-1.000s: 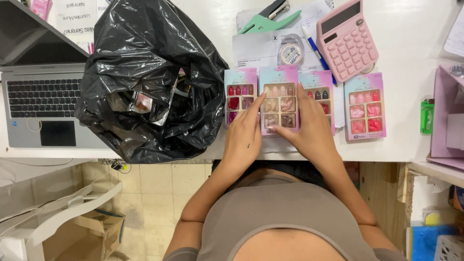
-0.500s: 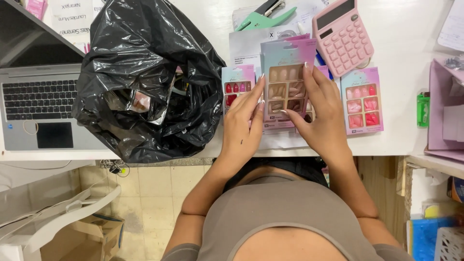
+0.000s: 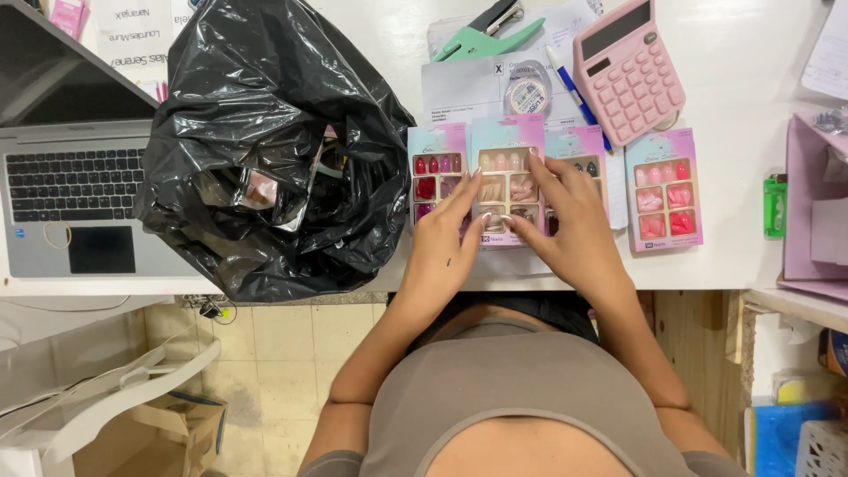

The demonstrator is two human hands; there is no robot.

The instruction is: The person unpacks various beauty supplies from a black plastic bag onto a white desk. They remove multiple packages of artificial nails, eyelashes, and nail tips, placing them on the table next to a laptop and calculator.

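Note:
Several flat pink boxes of press-on nails lie in a row on the white desk (image 3: pixel 733 265). My left hand (image 3: pixel 446 238) and my right hand (image 3: pixel 570 225) both grip the middle box (image 3: pixel 506 168), which holds pale beige nails. It lies partly over a box of red nails (image 3: pixel 433 168) on its left and a dark-nail box (image 3: pixel 583 146) on its right. Another box with pink and red nails (image 3: pixel 664 187) lies apart, further right.
A big black plastic bag (image 3: pixel 265 150) sits left of the boxes, with an open laptop (image 3: pixel 75 190) beyond it. Behind the boxes are a pink calculator (image 3: pixel 629 71), a blue pen (image 3: pixel 574 88), a tape roll (image 3: pixel 528 93), papers and a green stapler (image 3: pixel 490 35). A pink organiser (image 3: pixel 813 212) stands at the right.
The beige-nail box was lifted towards the camera half a second ago; now it is back down in the row, still held by both hands.

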